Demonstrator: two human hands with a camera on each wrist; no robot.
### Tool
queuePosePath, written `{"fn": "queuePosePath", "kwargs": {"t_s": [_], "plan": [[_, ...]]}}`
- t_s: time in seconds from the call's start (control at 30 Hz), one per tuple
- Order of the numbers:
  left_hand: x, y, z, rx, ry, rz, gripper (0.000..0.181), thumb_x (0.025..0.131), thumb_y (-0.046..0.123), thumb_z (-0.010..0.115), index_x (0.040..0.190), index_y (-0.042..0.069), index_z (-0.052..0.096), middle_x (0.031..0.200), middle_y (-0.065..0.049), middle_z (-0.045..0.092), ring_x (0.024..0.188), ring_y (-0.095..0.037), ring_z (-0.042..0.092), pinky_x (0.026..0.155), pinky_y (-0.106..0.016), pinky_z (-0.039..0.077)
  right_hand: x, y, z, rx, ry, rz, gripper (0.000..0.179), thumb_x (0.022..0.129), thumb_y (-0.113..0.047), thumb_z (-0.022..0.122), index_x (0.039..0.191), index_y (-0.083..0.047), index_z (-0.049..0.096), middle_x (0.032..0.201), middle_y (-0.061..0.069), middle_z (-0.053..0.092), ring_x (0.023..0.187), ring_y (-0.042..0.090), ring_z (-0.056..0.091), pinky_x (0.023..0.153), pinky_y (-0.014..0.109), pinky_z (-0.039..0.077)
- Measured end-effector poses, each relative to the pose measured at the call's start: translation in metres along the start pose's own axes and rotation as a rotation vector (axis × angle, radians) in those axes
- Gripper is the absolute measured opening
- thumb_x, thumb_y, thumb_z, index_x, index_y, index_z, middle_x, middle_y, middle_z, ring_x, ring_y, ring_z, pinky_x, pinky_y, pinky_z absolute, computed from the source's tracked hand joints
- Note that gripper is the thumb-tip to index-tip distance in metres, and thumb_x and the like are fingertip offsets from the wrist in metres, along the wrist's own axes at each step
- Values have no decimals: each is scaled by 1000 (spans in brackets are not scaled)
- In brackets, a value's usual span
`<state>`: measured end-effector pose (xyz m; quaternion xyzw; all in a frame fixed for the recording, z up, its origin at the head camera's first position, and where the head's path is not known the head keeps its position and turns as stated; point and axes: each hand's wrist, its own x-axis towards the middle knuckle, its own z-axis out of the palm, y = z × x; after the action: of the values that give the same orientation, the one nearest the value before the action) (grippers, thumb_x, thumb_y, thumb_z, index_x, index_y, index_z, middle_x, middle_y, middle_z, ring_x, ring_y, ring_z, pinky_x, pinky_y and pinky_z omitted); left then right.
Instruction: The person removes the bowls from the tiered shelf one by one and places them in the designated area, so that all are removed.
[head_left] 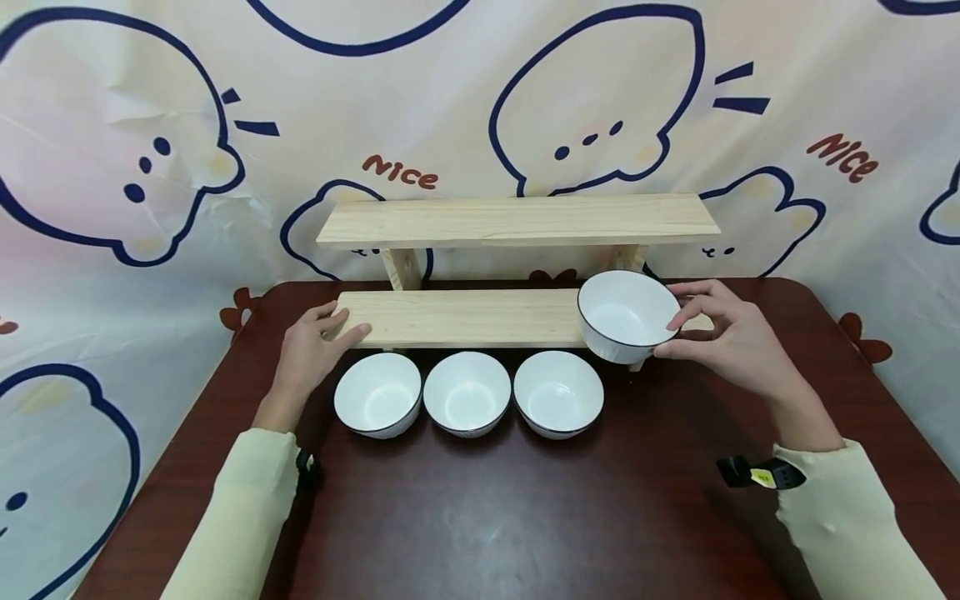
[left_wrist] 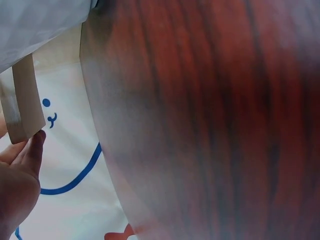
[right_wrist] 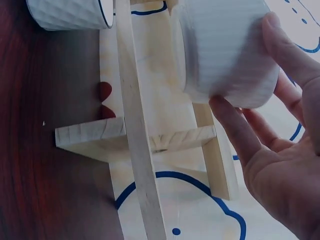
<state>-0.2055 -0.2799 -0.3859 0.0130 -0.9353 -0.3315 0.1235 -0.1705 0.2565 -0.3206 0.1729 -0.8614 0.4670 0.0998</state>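
With thumb and fingers, my right hand pinches the right side of a white bowl with a dark rim. The bowl is held above the right end of the lower board of a wooden two-tier shelf. From the right wrist view, the bowl's ribbed side is off the board. My left hand grips the left end of the lower board, its thumb on top; the left wrist view has fingers against the board's end. Three similar bowls stand in a row before the shelf.
The shelf's upper board spans above and behind the lower one. Everything stands on a dark reddish-brown table. A cartoon-printed cloth hangs close behind the shelf and along the sides.
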Motion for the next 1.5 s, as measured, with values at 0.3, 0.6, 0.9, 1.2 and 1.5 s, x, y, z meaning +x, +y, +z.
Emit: {"fn": "queuePosePath", "kwargs": {"t_s": [0.3,0.6,0.9,1.2,1.5], "plan": [[0,1,-1,3,-13,-2,71,93,44,73,139,-7,55,154,-23,43,137,-44,44,105,-59,42,-10,8,-6,-25,-84,14,20,75,-2,90,86,-8,74,132,3,58,120,15,48,79,14,50],[-2,-1,1,10,-16,2,70,94,43,73,138,-8,55,154,-24,43,136,-45,44,104,-58,43,-24,26,-11,-14,-128,-23,23,74,0,90,88,-9,75,132,3,56,107,8,57,73,18,52],[1,0,1,13,-19,-8,71,93,44,73,139,-6,55,154,-23,43,138,-44,42,106,-58,41,-33,35,-18,-49,-185,13,23,73,-4,92,85,-13,75,133,3,53,110,9,51,73,19,52],[2,-2,3,15,-15,-9,71,94,45,73,140,-6,54,154,-23,43,139,-43,41,107,-57,41,-37,49,-21,-17,-234,55,21,73,-4,91,86,-11,76,132,4,51,107,9,54,75,20,54],[3,-2,2,9,-17,-12,72,94,47,72,140,-6,54,155,-23,42,140,-43,40,107,-58,40,-40,60,-19,1,-295,65,20,72,-5,92,84,-11,76,131,7,49,107,10,55,75,23,56]]}}
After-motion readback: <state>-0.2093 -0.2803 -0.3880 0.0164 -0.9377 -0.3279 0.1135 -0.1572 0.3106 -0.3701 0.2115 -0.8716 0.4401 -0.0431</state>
